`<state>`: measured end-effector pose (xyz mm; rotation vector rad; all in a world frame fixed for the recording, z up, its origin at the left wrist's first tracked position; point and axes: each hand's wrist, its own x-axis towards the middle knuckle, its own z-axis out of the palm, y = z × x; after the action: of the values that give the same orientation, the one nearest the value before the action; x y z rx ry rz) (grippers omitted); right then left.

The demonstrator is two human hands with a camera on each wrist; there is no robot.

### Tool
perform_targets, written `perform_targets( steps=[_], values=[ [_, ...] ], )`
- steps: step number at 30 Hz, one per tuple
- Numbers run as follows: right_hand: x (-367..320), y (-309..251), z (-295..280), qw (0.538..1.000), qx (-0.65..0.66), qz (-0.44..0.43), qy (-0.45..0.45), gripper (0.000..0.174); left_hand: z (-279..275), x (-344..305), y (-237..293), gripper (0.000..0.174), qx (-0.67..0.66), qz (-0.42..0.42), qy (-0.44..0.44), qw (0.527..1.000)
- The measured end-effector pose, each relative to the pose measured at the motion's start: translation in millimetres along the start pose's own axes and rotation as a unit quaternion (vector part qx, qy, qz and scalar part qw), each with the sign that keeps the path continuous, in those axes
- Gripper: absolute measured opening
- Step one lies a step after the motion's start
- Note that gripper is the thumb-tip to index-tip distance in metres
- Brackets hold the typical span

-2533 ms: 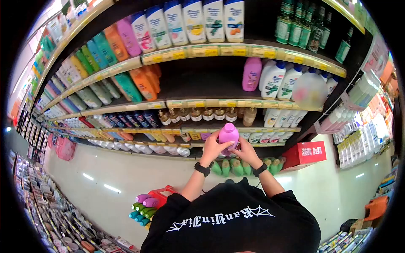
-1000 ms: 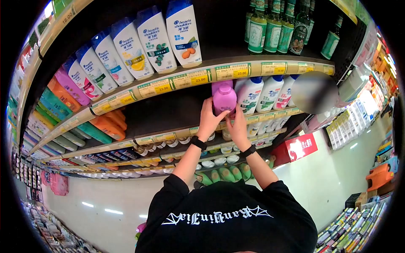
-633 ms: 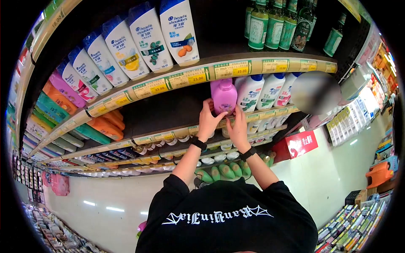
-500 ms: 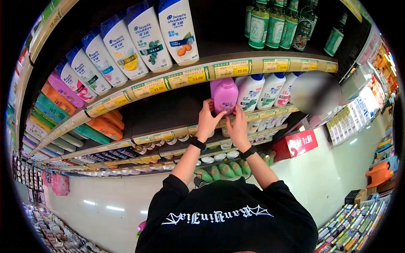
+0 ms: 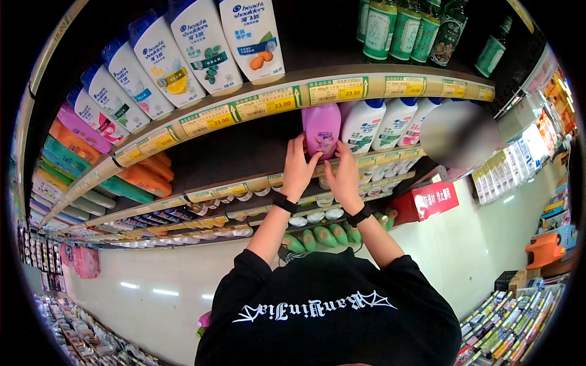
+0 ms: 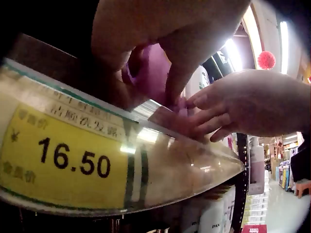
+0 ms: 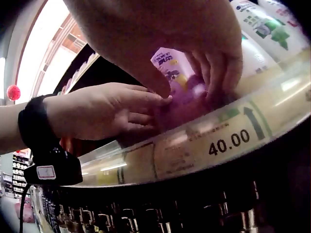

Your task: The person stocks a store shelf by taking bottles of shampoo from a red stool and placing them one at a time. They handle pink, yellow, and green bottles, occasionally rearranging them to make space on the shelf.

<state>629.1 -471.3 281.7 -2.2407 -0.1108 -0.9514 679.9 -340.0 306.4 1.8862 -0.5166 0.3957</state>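
Observation:
A pink shampoo bottle (image 5: 322, 129) stands upright at the front of the second shelf, its top close under the shelf above. My left hand (image 5: 297, 169) holds its lower left side, thumb in front and fingers around the side. From the right, my right hand (image 5: 343, 180) has its thumb and fingers about the bottle's base. In the left wrist view, the shampoo bottle (image 6: 154, 70) shows between left thumb and fingers. The right wrist view has both thumbs close together at its front. Another pink bottle shows partly behind it.
White shampoo bottles (image 5: 365, 125) with blue caps stand right beside it. A price rail (image 5: 268, 180) runs along the shelf front below the hands. The upper shelf edge (image 5: 332, 91) overhangs the bottle. Green glass bottles (image 5: 406, 33) stand above right; a red box (image 5: 427, 200) is below right.
Both hands have raised the pink bottle from in front of the lower shelves onto the second shelf. Over the last half second it has tipped back more upright, the hands low on it.

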Motion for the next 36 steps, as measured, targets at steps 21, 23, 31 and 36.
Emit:
perform_targets(
  steps=[21, 23, 31, 36],
  values=[
    [13, 7, 14, 0.992, 0.004, 0.04, -0.117, 0.07, 12, 19, -20, 0.058, 0.138, -0.015, 0.037, 0.99],
    [7, 1, 6, 0.997, 0.003, -0.01, -0.073, 0.065, 12, 8, -18, 0.06, 0.147, 0.009, 0.062, 0.987],
    [-35, -36, 4, 0.979, 0.143, -0.044, -0.135, 0.032, -29, -92, 8, 0.045, 0.182, -0.002, 0.082, 0.98],
    [-87, -72, 41, 0.937, 0.224, -0.049, -0.262, 0.019, -67, -181, -11, 0.045, 0.197, -0.108, 0.141, 0.964]
  ],
)
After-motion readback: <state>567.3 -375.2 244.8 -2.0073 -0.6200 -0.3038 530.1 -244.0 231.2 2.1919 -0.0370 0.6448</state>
